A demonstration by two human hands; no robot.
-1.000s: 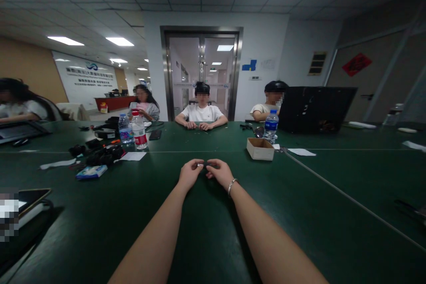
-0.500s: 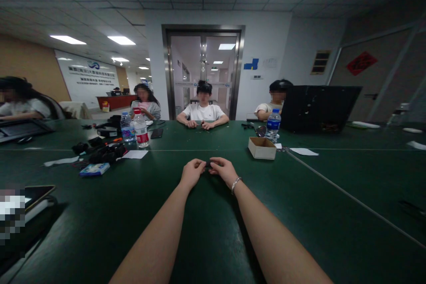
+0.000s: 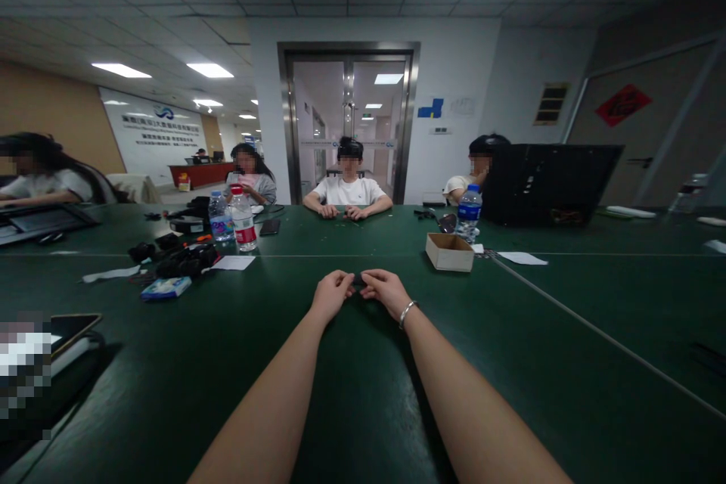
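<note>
Both hands meet over the green worktop (image 3: 544, 348), near the cardboard box (image 3: 450, 252), to its left and on the person's side of it. The left hand (image 3: 332, 293) and the right hand (image 3: 387, 291) each have their grip pinched on a small dark thing (image 3: 358, 281) held between them just above the worktop. The fingers cover most of it, and what it is cannot be made out. A silver bracelet (image 3: 407, 313) sits on the right wrist. Both forearms are cut off by the lower edge of the view.

Just behind the box stands a blue-capped bottle (image 3: 468, 213). To the right of that is an open black laptop (image 3: 547, 183), which hides most of the person sitting behind it. A white paper slip (image 3: 522, 259) lies to the right of the box. Well to the left of the box stands a red-labelled bottle (image 3: 243, 221) with a second bottle (image 3: 218, 218) just beside it. In front of them lie a heap of black gear (image 3: 184, 263), too dark to tell apart, and a blue packet (image 3: 166, 287). Far left of the box, a flat dark device (image 3: 71, 327) is partly covered by a pixelated patch.
</note>
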